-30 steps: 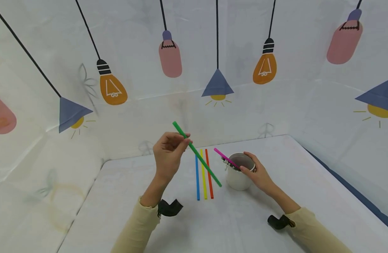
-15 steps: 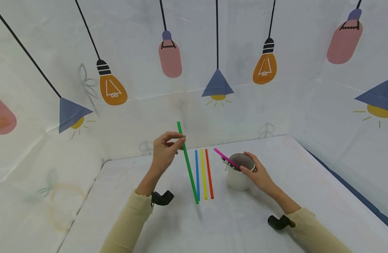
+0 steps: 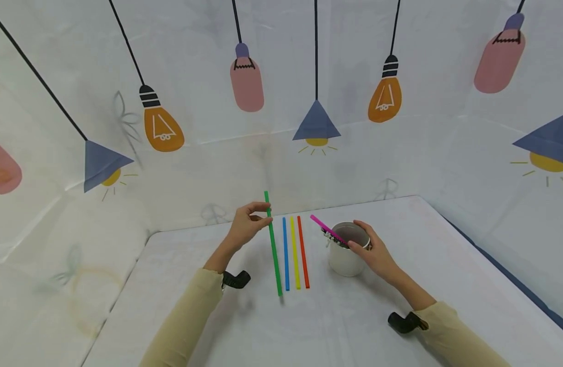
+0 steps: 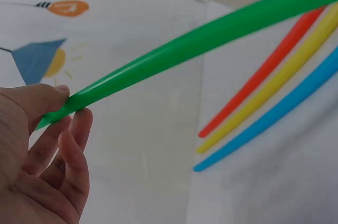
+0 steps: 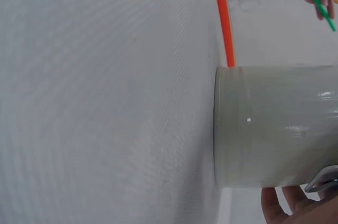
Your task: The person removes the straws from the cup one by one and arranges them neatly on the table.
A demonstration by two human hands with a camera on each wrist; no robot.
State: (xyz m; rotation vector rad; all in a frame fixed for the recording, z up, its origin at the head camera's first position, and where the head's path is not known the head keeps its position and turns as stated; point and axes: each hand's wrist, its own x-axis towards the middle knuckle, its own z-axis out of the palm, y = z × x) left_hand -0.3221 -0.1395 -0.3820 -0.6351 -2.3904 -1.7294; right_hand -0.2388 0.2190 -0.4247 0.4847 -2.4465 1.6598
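My left hand (image 3: 247, 224) pinches a green straw (image 3: 274, 250) near its far end, between thumb and fingers. The straw slants down toward the table, its near end close over the surface. Just to its right lie a blue straw (image 3: 286, 255), a yellow straw (image 3: 295, 255) and a red straw (image 3: 303, 252), side by side. With my right hand (image 3: 378, 257) I grip the rim of a white cup-shaped container (image 3: 346, 262), which stands upright. A pink straw (image 3: 325, 227) leans out of it over a dark, beaded trim on the rim.
The white table (image 3: 355, 316) carries all of these, with a dark blue strip (image 3: 506, 275) along its right edge. Behind it hangs a white sheet (image 3: 272, 153) printed with lamps and bulbs. Black wrist mounts (image 3: 237, 279) sit at both cuffs.
The green straw has swung from a tilt across the other straws to nearly parallel with them, on their left. My left hand has come lower. The right hand and container have stayed put.
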